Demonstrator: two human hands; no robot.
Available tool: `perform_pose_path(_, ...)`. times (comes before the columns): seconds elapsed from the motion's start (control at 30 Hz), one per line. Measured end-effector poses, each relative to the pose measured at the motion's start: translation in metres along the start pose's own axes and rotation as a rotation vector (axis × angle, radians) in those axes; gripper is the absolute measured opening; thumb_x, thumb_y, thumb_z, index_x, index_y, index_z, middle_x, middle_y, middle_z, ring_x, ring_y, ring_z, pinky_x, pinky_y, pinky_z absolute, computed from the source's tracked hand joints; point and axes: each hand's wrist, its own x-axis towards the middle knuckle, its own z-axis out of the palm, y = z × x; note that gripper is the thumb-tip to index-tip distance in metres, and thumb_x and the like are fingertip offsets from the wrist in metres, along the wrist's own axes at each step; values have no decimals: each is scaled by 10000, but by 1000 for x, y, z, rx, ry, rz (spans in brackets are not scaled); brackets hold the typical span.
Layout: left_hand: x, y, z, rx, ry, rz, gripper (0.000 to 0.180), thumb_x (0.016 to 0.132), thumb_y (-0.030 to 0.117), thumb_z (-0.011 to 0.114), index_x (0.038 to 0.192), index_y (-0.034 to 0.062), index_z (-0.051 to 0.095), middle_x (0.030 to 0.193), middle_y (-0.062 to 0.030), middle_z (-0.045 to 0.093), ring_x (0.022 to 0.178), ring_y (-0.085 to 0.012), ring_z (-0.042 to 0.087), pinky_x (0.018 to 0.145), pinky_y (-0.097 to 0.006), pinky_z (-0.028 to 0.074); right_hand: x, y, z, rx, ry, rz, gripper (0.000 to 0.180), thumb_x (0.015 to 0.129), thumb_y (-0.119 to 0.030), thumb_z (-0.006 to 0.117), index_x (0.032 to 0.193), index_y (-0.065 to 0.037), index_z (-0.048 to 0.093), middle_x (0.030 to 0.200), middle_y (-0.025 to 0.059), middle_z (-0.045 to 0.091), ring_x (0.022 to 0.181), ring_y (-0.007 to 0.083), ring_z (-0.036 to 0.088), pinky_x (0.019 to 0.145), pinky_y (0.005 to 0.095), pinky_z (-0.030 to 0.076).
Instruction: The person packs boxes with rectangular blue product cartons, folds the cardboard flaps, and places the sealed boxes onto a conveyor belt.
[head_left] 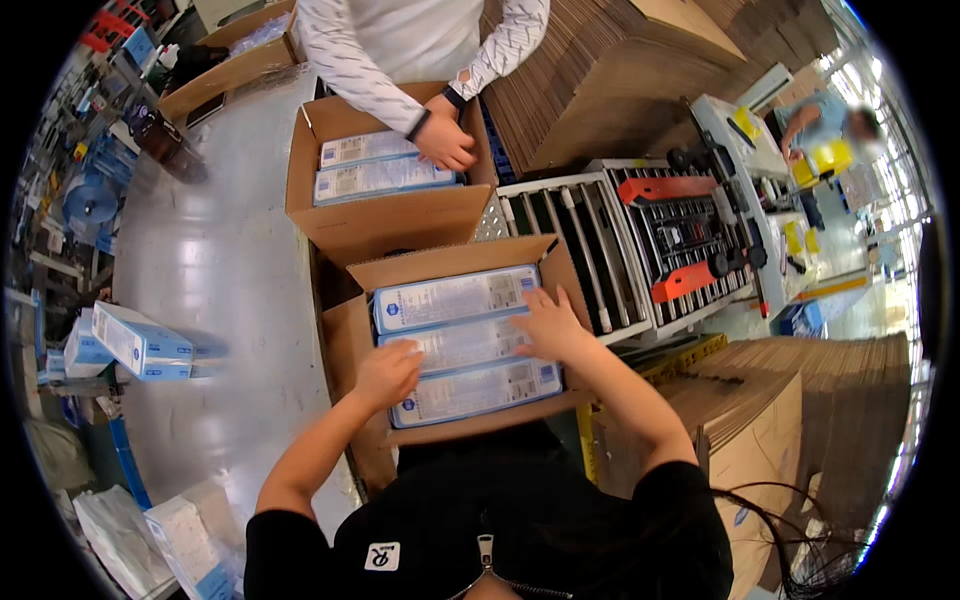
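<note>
A cardboard box stands open in front of me, with three long white-and-blue cartons lying side by side in it. My left hand is at the left end of the middle carton, its fingers bent together against it. Over the right ends of the middle and far cartons, my right hand has its fingers spread. The far carton and the near carton lie either side of the middle one. How firmly either hand presses is hidden.
Across from me, a co-worker's hands rest over another cardboard box holding similar cartons. A metal table lies left, with loose cartons and a dark bottle. A roller conveyor and stacked cardboard stand right.
</note>
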Motion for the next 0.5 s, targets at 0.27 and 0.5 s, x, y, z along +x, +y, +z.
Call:
perform_pose_path(0.27,-22,-14,125,-896,454,-726,652,933,259,388,1402,-50,57,1467,-224,113,1364,-311,125,1093,-342,127,-45,72,28,493,227,302,913,851,-529,493,1360,122,106,966,272,595,809,327,622,693,372,492)
perform_pose_path(0.5,-58,-53,77,-1329,555,-795,531,945,369,306,1274,-36,406,1207,-168,533,1090,-276,532,925,-364,417,-36,69,63,1261,-664,-120,1117,732,-524,669,1400,24,-39,1414,238,233,1332,273,233,1053,355,251)
